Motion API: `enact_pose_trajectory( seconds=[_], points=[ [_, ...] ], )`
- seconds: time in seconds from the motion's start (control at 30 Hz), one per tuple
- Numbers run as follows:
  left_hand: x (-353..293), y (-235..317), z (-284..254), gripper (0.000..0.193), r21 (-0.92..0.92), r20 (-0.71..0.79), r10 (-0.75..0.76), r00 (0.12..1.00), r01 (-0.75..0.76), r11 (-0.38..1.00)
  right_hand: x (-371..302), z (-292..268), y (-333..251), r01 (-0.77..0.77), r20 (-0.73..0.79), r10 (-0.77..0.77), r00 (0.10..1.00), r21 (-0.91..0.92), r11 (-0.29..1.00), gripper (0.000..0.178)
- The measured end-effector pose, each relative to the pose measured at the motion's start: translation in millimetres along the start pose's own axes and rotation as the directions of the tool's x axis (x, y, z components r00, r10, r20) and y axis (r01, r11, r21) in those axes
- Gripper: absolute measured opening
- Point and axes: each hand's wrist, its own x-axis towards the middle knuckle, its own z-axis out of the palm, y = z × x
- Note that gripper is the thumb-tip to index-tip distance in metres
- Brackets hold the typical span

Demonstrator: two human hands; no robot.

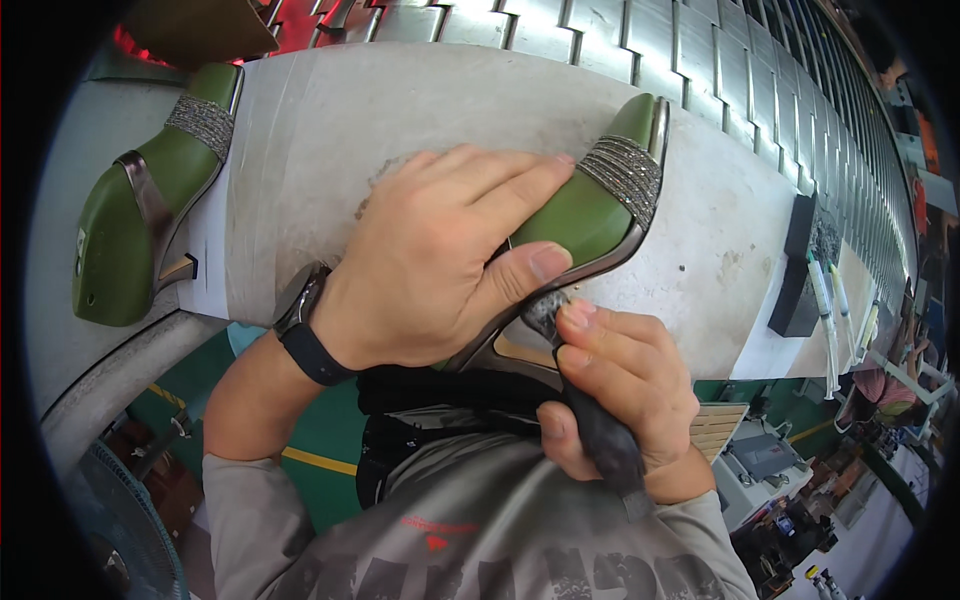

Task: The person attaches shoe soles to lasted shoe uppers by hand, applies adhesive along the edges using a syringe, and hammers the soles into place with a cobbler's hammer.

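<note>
A high-heeled sandal on a green shoe last (585,218) lies on its side on the pale bench, with a glittering strap band (622,172) around its toe end. My left hand (430,250), with a dark watch at the wrist, wraps over the last and grips it, hiding its rear part. My right hand (630,385) pinches a dark, soft-looking tool (600,425) with a fuzzy greyish tip; whether it is a brush or a bunched cloth I cannot tell. That tip touches the sole's edge, near the heel.
Another sandal on a green last (135,240) lies at the left. The pale bench top (300,130) borders a metal slat conveyor (600,40). Syringes with needles (825,310) stand by a black block (797,265) at the right. A fan (125,520) is at lower left.
</note>
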Motion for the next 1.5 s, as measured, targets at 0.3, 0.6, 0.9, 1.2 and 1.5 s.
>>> enact_pose_trajectory(
  seconds=[0.3,0.6,0.9,1.2,1.5],
  points=[
    [-3.1,1.5,3.7,0.056,-0.010,-0.032,0.011,0.999,-0.011,1.000,7.4,-1.8,3.0,-0.022,0.137,0.005,0.991,0.122,0.992,0.037],
    [-2.7,-2.2,2.4,0.044,-0.048,-0.068,0.028,0.997,-0.031,0.998,14.9,8.3,-0.6,0.099,0.116,-0.114,0.987,0.123,0.987,0.030],
    [31.1,37.8,8.6,0.081,0.014,-0.005,-0.183,0.983,0.183,0.983,19.0,-45.5,14.7,-0.318,-0.244,0.460,0.854,0.456,0.831,0.034],
    [39.5,44.1,18.8,0.086,0.158,0.002,-0.199,0.980,0.196,0.968,71.4,-59.0,48.6,-0.456,-0.039,0.539,0.842,0.484,0.747,0.026],
    [43.7,36.4,0.9,0.093,0.122,-0.241,-0.048,0.969,0.079,0.989,89.2,-61.0,122.6,-0.545,0.021,0.656,0.754,0.578,0.608,0.024]
  ],
)
